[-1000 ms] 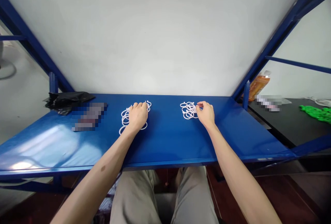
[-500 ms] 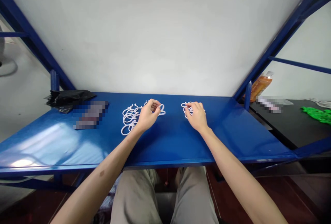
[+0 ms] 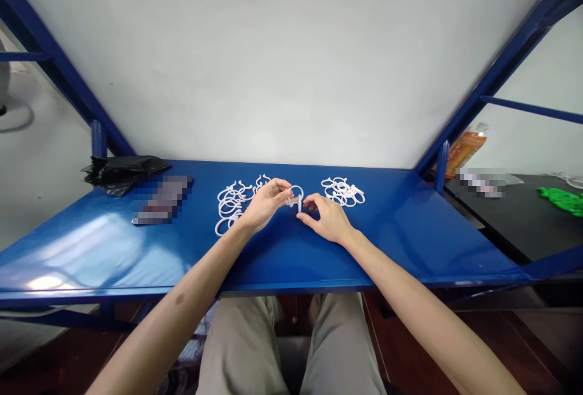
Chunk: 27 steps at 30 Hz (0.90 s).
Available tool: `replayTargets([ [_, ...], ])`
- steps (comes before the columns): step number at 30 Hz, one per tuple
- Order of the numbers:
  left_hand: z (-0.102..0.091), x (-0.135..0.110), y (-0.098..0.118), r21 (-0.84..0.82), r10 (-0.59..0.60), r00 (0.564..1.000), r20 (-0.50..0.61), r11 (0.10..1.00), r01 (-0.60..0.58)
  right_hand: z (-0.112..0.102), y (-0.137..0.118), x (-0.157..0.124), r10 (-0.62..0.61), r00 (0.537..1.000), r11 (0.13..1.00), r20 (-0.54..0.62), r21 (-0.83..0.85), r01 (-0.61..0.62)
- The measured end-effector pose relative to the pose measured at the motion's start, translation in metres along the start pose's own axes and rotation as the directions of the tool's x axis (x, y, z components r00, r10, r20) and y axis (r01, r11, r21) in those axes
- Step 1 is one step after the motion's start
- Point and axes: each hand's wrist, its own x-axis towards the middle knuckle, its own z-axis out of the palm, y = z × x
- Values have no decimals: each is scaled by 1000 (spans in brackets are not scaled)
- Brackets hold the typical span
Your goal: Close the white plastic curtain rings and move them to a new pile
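Between finger and thumb, my left hand (image 3: pixel 269 203) is closed on a white curtain ring (image 3: pixel 297 188), which sticks out to its right. Facing it, my right hand (image 3: pixel 328 216) is closed in a pinch at another white curtain ring (image 3: pixel 299 204), seen edge-on. The two rings meet or overlap; whether they are linked cannot be made out. Left of my left hand lies a loose group of white curtain rings (image 3: pixel 228 203), open loops with knobbed ends, partly hidden by the hand. A second pile of white rings (image 3: pixel 346 191) lies just beyond my right hand.
The blue table (image 3: pixel 401 231) backs onto a white wall. On its left lie a black plastic bag (image 3: pixel 122 173) and a blurred-out flat object (image 3: pixel 164 200). Blue frame posts rise at both sides. At right, a dark surface holds an orange bottle (image 3: pixel 467 151) and a green item (image 3: pixel 562 199).
My right hand has come away from the right pile and moved left, with a ring at its fingertips. My left hand has shifted slightly right with its ring, so both hands are close together.
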Motion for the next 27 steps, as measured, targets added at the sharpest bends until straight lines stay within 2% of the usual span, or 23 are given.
replayTargets([
  [4, -1, 0, -2, -63, -6, 999, 46, 998, 9, 5, 0, 0, -33, 999, 998, -21, -49, 32],
  [10, -2, 2, -5, 46, 44, 999, 32, 998, -45, 11, 2, 0, -63, 997, 996, -36, -59, 61],
  [14, -1, 3, -7, 59, 67, 997, 26, 996, -68, 11, 3, 1, -60, 997, 997, -53, -46, 58],
  [18, -2, 5, -9, 79, 109, 992, -58, 991, -104, 11, 2, 2, -50, 996, 999, -67, -22, 49],
  [22, -9, 8, -11, 206, 158, 968, -193, 971, -118, 9, 1, 2, -25, 997, 1000, -69, -3, 25],
  [24, -14, 9, -11, 383, 201, 948, -247, 919, -94, 8, 2, 2, -7, 998, 1000, -65, 20, 9],
  [25, -16, 8, -11, 512, 237, 939, -248, 855, -81, 7, 4, 2, 0, 998, 999, -70, 36, 2],
  [27, -18, 6, -11, 778, 329, 929, -167, 623, -80, 8, 7, 2, 12, 996, 997, -93, 76, -5],
])
